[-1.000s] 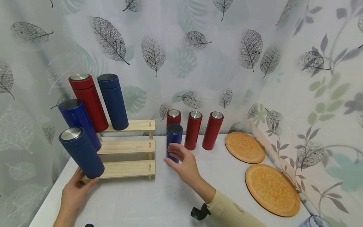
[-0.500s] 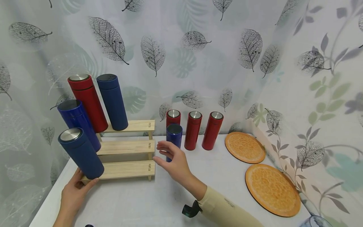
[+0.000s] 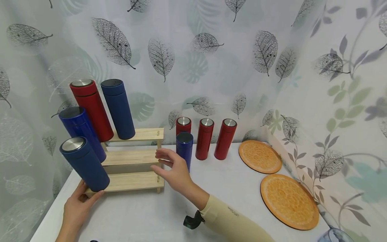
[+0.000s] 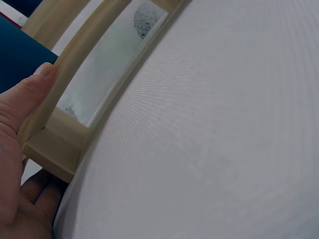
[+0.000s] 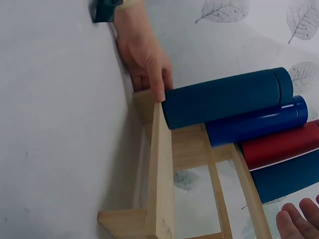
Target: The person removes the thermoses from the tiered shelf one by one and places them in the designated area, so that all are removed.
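My left hand grips the left front end of a three-tier wooden rack. Its thumb lies along the bottom tier's edge, close by the base of a matte blue thermos, while the other fingers go around the end near the leg. Behind that bottle, a glossy blue thermos stands on the middle tier. The top tier carries a red thermos and another matte blue thermos. My right hand holds nothing; its fingers are loosely bent at the rack's right end.
On the white table, right of the rack, stand a glossy blue thermos and three red ones, including the rightmost red thermos. Two round orange mats lie farther right. A leaf-print curtain hangs behind.
My right hand has moved left, away from the glossy blue thermos on the table, to the rack's right end. The left hand keeps its grip on the rack.
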Action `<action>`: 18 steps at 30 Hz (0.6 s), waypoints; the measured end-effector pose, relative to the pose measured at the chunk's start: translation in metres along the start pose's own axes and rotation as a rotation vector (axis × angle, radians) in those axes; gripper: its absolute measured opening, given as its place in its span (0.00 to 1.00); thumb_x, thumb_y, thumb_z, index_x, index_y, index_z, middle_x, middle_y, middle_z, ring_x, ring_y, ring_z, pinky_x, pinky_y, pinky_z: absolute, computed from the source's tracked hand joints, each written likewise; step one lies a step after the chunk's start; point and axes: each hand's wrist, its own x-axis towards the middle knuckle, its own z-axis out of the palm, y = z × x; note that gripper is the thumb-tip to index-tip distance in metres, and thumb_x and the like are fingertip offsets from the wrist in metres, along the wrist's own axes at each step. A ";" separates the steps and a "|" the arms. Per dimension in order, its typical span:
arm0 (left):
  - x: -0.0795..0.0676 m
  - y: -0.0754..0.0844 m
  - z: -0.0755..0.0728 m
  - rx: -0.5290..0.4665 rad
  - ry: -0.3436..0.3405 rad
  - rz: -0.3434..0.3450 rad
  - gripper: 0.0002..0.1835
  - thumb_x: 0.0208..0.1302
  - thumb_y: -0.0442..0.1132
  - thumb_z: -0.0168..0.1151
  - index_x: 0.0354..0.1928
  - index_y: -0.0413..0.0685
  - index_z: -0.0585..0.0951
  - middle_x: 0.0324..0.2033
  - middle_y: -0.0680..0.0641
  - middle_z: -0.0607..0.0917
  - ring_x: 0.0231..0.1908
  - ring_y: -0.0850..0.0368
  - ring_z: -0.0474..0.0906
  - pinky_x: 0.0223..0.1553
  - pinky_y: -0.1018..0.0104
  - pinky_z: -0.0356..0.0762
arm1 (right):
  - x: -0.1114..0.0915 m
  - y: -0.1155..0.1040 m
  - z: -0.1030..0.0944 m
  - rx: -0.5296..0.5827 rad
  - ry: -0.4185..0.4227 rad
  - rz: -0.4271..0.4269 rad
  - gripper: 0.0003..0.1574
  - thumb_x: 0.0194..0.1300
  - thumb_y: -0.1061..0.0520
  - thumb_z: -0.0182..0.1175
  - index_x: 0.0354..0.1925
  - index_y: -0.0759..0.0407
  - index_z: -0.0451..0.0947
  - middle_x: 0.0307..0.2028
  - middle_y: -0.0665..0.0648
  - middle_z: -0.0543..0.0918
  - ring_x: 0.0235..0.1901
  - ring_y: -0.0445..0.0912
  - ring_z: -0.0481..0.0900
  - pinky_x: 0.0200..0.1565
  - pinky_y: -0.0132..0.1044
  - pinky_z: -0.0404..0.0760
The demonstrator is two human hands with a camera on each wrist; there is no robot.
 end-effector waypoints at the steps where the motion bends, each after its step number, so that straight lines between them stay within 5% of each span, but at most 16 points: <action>1: 0.000 0.000 0.000 0.002 0.000 -0.002 0.53 0.73 0.62 0.71 0.85 0.39 0.59 0.86 0.43 0.50 0.75 0.24 0.64 0.71 0.32 0.69 | 0.001 -0.001 0.002 0.003 -0.004 -0.004 0.32 0.69 0.61 0.77 0.68 0.58 0.79 0.62 0.61 0.84 0.62 0.48 0.84 0.64 0.45 0.83; 18: 0.001 0.001 0.000 0.013 -0.003 -0.016 0.53 0.73 0.60 0.72 0.86 0.41 0.57 0.86 0.45 0.49 0.76 0.25 0.63 0.72 0.33 0.68 | 0.018 -0.008 0.030 0.021 -0.040 -0.041 0.32 0.69 0.60 0.77 0.68 0.58 0.80 0.61 0.54 0.86 0.61 0.50 0.85 0.62 0.44 0.85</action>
